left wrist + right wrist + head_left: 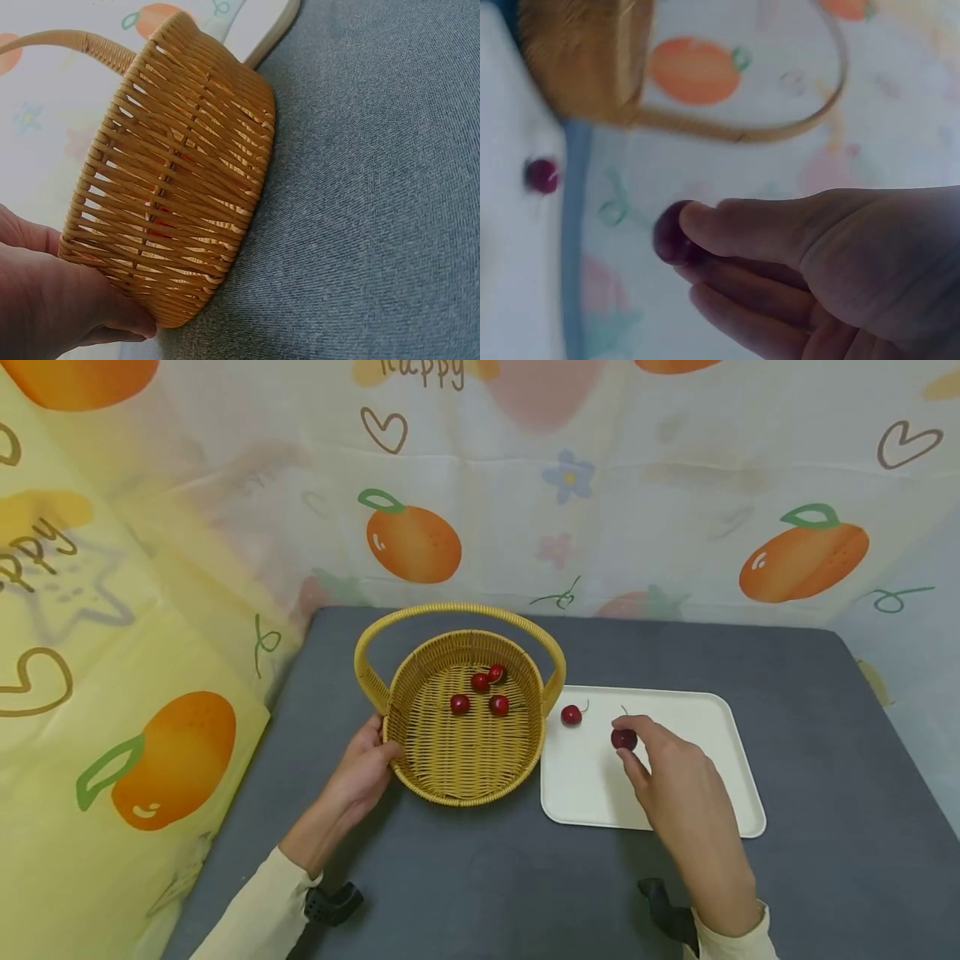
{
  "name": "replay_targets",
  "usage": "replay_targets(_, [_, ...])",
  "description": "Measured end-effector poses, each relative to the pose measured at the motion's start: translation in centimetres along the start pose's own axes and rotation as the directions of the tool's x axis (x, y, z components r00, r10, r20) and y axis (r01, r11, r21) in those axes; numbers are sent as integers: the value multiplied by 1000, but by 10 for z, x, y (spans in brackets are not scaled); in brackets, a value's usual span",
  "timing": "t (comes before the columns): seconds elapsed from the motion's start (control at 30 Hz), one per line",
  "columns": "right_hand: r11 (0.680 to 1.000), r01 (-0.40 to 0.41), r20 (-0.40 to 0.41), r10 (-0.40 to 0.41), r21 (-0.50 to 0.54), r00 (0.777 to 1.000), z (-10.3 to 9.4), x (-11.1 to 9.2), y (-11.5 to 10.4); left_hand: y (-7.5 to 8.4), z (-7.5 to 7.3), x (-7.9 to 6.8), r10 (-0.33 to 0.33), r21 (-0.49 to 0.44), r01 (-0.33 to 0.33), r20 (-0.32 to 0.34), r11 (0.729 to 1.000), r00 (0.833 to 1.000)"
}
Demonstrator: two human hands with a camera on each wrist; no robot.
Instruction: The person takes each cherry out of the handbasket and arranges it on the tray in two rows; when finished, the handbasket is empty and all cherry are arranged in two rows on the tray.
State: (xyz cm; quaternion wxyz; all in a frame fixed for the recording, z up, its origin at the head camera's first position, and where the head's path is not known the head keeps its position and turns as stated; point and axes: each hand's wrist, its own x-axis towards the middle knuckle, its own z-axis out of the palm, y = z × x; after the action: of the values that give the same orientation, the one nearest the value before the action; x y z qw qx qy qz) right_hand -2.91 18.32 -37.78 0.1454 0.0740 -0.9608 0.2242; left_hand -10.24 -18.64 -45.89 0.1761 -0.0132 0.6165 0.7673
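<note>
A round woven basket [465, 777] with an arched handle stands on the table, several red cherries [498, 705] lying inside. My left hand [365, 766] grips its left rim, thumb over the edge; in the left wrist view, fingers [120, 315] press the woven wall. Over the white tray [675, 777], my right hand [686, 785] pinches a dark red cherry [623, 739] between thumb and fingertips. The right wrist view shows that held cherry [673, 232] close up. Another cherry [572, 716] with a stem rests near the tray's left end.
The tray sits just right of the basket, their edges close together. Both stand on a dark grey-blue table [495, 877]. Behind and to the left hangs a printed cloth [480, 485] with oranges and hearts. Dark straps [333, 904] circle the wrists.
</note>
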Motion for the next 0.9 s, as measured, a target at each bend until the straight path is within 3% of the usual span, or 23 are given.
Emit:
replay_targets(0.33, [996, -91, -31, 90, -15, 995, 27, 14, 43, 1, 0, -1, 0, -3, 0, -3, 1000, 1000])
replay_targets(0.6, [992, -120, 72, 122, -24, 990, 41, 28, 56, -1, -1, -5, 5, -15, -5, -19, 1000, 1000])
replay_targets(0.9, [992, -124, 111, 125, -17, 986, 55, 37, 66, -1, 1, -1, 13, -43, -13, -2, 999, 1000])
